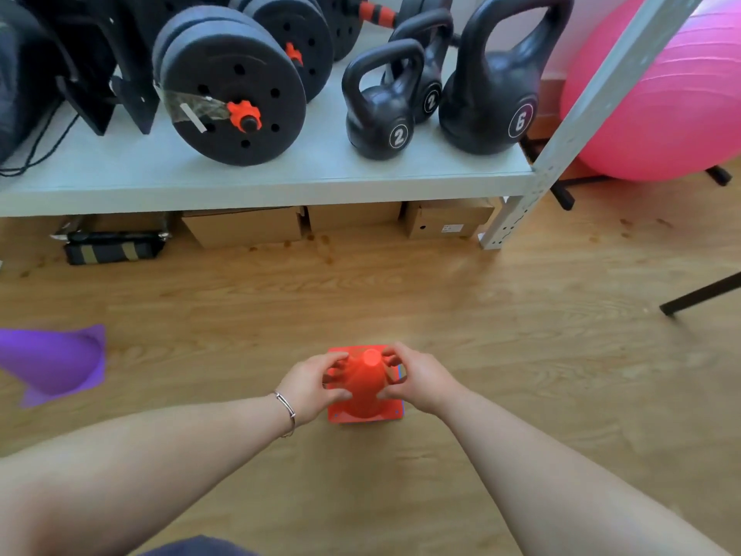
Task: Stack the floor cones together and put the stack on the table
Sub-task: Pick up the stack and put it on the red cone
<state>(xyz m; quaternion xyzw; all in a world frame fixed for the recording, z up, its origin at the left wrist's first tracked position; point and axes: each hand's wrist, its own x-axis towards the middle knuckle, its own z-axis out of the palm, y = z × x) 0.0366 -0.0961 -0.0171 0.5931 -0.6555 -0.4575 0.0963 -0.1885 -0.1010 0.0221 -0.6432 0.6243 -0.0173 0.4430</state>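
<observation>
The orange cone (pixel 364 389) stands upright on the wooden floor (pixel 521 355), its narrow tip pointing up toward the camera. A blue edge shows under its square base. Both arms reach forward and down. The left hand (pixel 310 385) and right hand (pixel 419 381) hold the cone from both sides, fingers (pixel 339 369) clamped around it. A purple cone (pixel 56 365) lies on its side far to the left.
</observation>
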